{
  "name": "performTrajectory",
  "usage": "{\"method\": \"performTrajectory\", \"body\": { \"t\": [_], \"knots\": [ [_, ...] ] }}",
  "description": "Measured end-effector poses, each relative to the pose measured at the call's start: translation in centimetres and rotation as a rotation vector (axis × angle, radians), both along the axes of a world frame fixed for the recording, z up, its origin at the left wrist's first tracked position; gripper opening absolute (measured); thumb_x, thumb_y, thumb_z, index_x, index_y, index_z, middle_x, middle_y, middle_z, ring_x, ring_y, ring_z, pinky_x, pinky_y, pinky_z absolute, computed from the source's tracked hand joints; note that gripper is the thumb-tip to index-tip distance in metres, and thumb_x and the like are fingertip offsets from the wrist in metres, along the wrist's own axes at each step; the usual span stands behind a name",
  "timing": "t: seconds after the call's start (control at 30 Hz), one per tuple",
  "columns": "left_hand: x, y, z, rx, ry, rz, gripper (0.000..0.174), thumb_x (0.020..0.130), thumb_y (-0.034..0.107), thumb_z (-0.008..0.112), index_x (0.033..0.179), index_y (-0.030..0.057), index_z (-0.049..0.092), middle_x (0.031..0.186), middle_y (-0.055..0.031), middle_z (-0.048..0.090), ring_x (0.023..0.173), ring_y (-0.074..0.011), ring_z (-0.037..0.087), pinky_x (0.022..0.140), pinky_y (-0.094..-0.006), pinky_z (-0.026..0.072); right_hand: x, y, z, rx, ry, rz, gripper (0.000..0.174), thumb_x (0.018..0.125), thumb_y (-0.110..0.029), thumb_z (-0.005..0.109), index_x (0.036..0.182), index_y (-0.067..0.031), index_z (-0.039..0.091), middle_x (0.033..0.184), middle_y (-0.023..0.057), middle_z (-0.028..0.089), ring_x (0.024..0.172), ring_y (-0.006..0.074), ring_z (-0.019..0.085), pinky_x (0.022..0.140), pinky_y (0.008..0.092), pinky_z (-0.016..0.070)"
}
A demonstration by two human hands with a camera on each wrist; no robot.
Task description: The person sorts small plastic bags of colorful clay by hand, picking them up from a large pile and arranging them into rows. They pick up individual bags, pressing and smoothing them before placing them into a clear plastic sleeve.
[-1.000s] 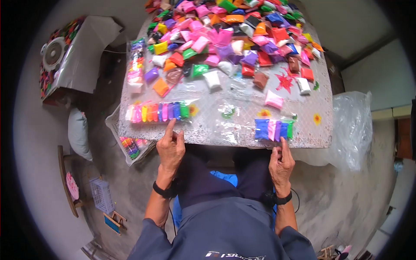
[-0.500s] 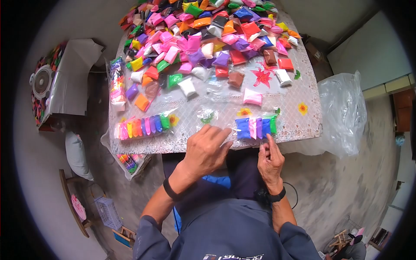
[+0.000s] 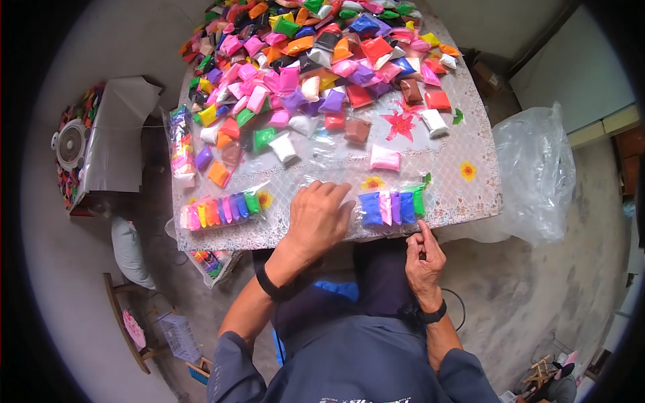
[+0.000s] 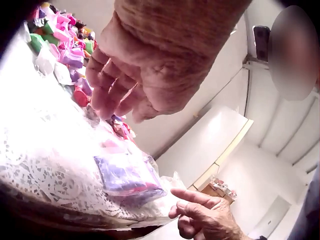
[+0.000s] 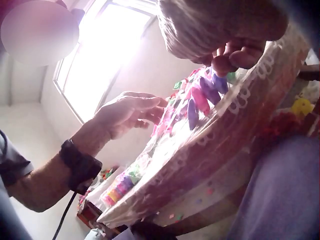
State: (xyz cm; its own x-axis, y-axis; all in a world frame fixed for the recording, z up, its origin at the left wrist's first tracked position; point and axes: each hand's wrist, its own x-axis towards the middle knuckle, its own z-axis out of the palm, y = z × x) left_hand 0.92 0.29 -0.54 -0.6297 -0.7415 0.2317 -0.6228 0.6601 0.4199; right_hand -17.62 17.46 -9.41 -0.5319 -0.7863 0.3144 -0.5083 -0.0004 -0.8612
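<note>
A clear bag with blue, pink, purple and green packets (image 3: 398, 207) lies flat at the table's front edge. My left hand (image 3: 314, 218) hovers at the bag's left, fingers bent loosely; in the left wrist view the hand (image 4: 145, 75) holds nothing above the bag (image 4: 127, 175). Below the bag's right end is my right hand (image 3: 424, 265), its index finger stretched to the table edge and the other fingers bent; whether the fingertip touches the bag I cannot tell. A bag of multicoloured packets in a row (image 3: 225, 209) lies front left.
A large heap of coloured packets (image 3: 289, 74) covers the table's back. A pink-white packet (image 3: 385, 158) lies behind the blue bag. Another filled bag (image 3: 181, 148) lies along the left edge. Clear plastic (image 3: 537, 174) hangs at the right; a fan (image 3: 70, 144) stands left.
My left hand has moved right from the multicoloured row to beside the blue bag. My right fingertip has drawn back slightly from that bag. The head view has shifted.
</note>
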Motion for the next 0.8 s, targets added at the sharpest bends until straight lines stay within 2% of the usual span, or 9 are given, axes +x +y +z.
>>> {"method": "performTrajectory", "body": {
  "t": [0.23, 0.3, 0.4, 0.53, 0.63, 0.73, 0.8],
  "knots": [
    [0.3, -1.6, -1.6, 0.262, -0.085, -0.016, 0.024, 0.094, 0.022, 0.069, 0.109, 0.0044, 0.074, 0.083, -0.0129, 0.073, 0.079, -0.0336, 0.069, 0.070, -0.0440, 0.0530, -0.1, -0.1, -0.8, 0.017, -0.034, -0.002, 0.040, 0.091, 0.006, 0.067, 0.131, 0.0051, 0.063, 0.081, 0.0086, 0.064, 0.060, 0.0132, 0.055, 0.057, 0.0277, 0.0488],
    [-0.1, -2.0, -1.3, 0.479, -0.109, -0.073, 0.026, 0.095, 0.022, 0.066, 0.112, 0.0032, 0.074, 0.081, -0.0141, 0.074, 0.072, -0.0309, 0.071, 0.067, -0.0422, 0.0534, 0.0, -0.2, -1.0, 0.003, -0.039, 0.007, 0.041, 0.091, 0.006, 0.067, 0.132, 0.0050, 0.062, 0.081, 0.0085, 0.064, 0.060, 0.0130, 0.056, 0.056, 0.0274, 0.0489],
    [-0.8, -2.9, -1.8, 0.606, -0.097, -0.126, 0.026, 0.097, 0.019, 0.064, 0.117, 0.0042, 0.073, 0.080, -0.0147, 0.074, 0.069, -0.0260, 0.072, 0.065, -0.0387, 0.0535, 0.1, -0.5, -0.8, 0.009, -0.078, 0.017, 0.042, 0.091, 0.007, 0.067, 0.132, 0.0055, 0.061, 0.080, 0.0085, 0.064, 0.059, 0.0129, 0.057, 0.056, 0.0274, 0.0494],
    [-2.1, -3.9, -1.5, 0.662, -0.061, -0.131, 0.026, 0.096, 0.015, 0.063, 0.119, 0.0052, 0.072, 0.078, -0.0144, 0.074, 0.069, -0.0223, 0.072, 0.064, -0.0363, 0.0530, 0.2, -0.8, -0.7, -0.012, -0.041, 0.023, 0.043, 0.091, 0.007, 0.067, 0.133, 0.0062, 0.060, 0.080, 0.0088, 0.065, 0.058, 0.0132, 0.059, 0.055, 0.0277, 0.0501],
    [-3.0, -4.2, -2.3, 0.527, -0.011, -0.219, 0.029, 0.095, 0.011, 0.062, 0.122, 0.0066, 0.071, 0.076, -0.0141, 0.073, 0.067, -0.0220, 0.071, 0.064, -0.0363, 0.0529, 0.3, -0.8, -0.8, -0.006, -0.060, 0.029, 0.043, 0.091, 0.007, 0.067, 0.133, 0.0066, 0.059, 0.080, 0.0094, 0.067, 0.057, 0.0136, 0.060, 0.055, 0.0282, 0.0504],
    [-3.7, -4.2, -2.5, 0.570, 0.066, -0.269, 0.036, 0.092, 0.008, 0.062, 0.128, 0.0082, 0.069, 0.074, -0.0166, 0.070, 0.063, -0.0256, 0.068, 0.063, -0.0385, 0.0520, 0.5, -1.0, -0.9, -0.020, -0.047, 0.031, 0.044, 0.091, 0.006, 0.067, 0.133, 0.0064, 0.059, 0.081, 0.0097, 0.067, 0.056, 0.0143, 0.061, 0.054, 0.0286, 0.0504],
    [-4.1, -4.0, -2.0, 0.513, 0.014, -0.280, 0.043, 0.089, 0.006, 0.062, 0.132, 0.0098, 0.066, 0.074, -0.0201, 0.067, 0.063, -0.0338, 0.066, 0.062, -0.0412, 0.0506, 0.6, -1.1, -0.9, -0.022, -0.063, 0.043, 0.043, 0.090, 0.006, 0.068, 0.133, 0.0066, 0.060, 0.081, 0.0098, 0.067, 0.056, 0.0154, 0.062, 0.054, 0.0294, 0.0509]
  ]
}}
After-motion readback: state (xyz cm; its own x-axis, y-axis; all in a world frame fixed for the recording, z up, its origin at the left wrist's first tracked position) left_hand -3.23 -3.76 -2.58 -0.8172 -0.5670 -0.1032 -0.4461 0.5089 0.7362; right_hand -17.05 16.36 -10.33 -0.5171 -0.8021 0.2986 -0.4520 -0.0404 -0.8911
